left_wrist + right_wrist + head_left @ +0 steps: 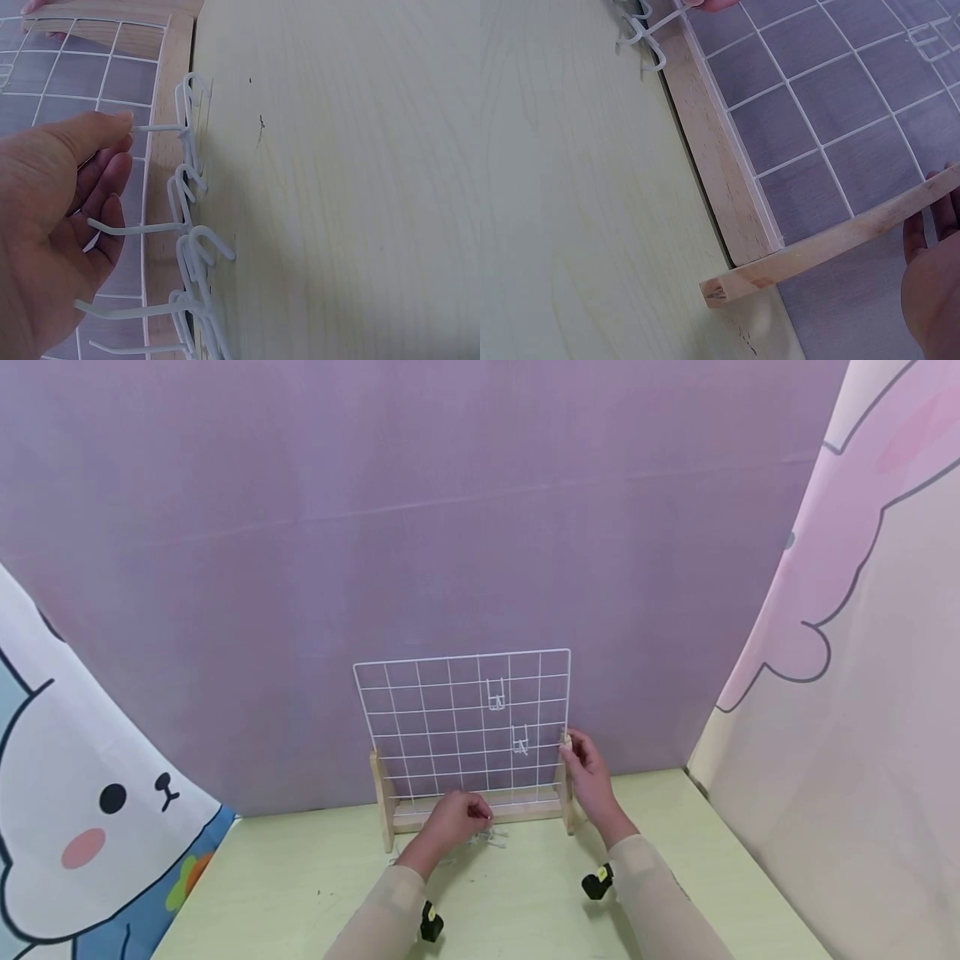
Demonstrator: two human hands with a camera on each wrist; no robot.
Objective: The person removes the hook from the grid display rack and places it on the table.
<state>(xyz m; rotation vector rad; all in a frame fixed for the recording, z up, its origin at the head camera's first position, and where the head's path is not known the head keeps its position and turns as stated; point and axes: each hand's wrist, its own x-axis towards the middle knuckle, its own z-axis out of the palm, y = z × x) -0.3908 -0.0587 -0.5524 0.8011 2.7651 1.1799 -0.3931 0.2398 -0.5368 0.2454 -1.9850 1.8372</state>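
Observation:
My left hand [453, 822] pinches the arm of a white wire hook [187, 129] between thumb and index finger, low in front of the grid. Several similar white hooks [202, 255] lie on the tabletop beside it, by the stand's base bar. A white wire grid panel [461, 657] stands upright in a wooden stand [381, 797]. Two hooks hang on its right half, an upper hook [496, 702] and a lower hook [521, 745]. My right hand [592, 781] holds the top of the stand's right post [832, 249]; some of its fingers are hidden behind the wood.
The stand rests near the back of a pale yellow-green table [285, 877]. A purple cloth backdrop [450, 527] rises behind it. Cartoon-printed cloths hang at the left and right. Black wrist cameras [597, 882] sit below both forearms.

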